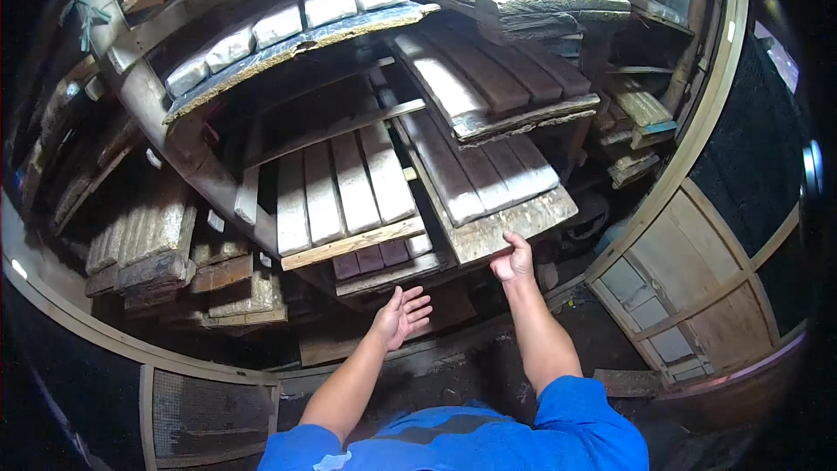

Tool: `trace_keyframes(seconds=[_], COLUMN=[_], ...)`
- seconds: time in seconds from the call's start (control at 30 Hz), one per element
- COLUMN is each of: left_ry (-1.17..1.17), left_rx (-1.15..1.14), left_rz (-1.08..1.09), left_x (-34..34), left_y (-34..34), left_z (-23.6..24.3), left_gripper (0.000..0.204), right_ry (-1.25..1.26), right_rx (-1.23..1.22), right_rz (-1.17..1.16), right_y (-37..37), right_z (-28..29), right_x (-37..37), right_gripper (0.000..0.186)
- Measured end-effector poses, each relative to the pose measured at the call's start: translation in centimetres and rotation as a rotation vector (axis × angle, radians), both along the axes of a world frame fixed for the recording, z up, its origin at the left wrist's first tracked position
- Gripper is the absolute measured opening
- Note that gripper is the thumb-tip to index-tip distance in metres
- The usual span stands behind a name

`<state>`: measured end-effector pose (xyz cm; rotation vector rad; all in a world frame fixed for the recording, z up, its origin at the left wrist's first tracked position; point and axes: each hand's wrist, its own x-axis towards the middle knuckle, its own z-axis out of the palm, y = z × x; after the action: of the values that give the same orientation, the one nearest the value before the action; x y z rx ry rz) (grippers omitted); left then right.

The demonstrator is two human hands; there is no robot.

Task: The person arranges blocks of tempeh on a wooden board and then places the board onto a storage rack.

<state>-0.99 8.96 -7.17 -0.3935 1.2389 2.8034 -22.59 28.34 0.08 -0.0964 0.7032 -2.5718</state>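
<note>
My right hand [513,260] grips the front edge of a wooden board [545,209], its thumb on top and its fingers hidden underneath. Long bar-shaped blocks [475,170] lie side by side on that board, with the front strip of wood bare. Lower and to the left, my left hand [404,316] is held in the air with the fingers spread and nothing in it. Nearest to it is the end of a low board [388,277] carrying darker bars. Just above that, another board [353,242] bears several pale bars in a row.
Higher shelves hold a board of white wrapped-looking blocks [279,24] and another board of bars [497,78]. A slanting wooden post [179,139] stands at the left. Stacked rough boards [157,235] fill the lower left. A framed wooden panel [697,279] is at the right.
</note>
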Motion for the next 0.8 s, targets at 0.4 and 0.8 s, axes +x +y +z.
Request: trace_keyframes(seconds=[0.4,0.8], left_ry=[0.355,0.299], left_rx=[0.561,0.587], left_rz=[-0.244,-0.1], left_x=[-9.9,-15.2], left_y=[1.0,4.4], left_z=[3.4,3.3], left_gripper=[0.058,0.049], right_ry=[-0.117,-0.091], right_rx=[0.054,-0.003], right_rz=[-0.132,-0.061], right_y=[5.7,12.3], right_z=[-4.9,-5.8], right_x=[8.3,14.1], right_gripper=[0.024,0.059])
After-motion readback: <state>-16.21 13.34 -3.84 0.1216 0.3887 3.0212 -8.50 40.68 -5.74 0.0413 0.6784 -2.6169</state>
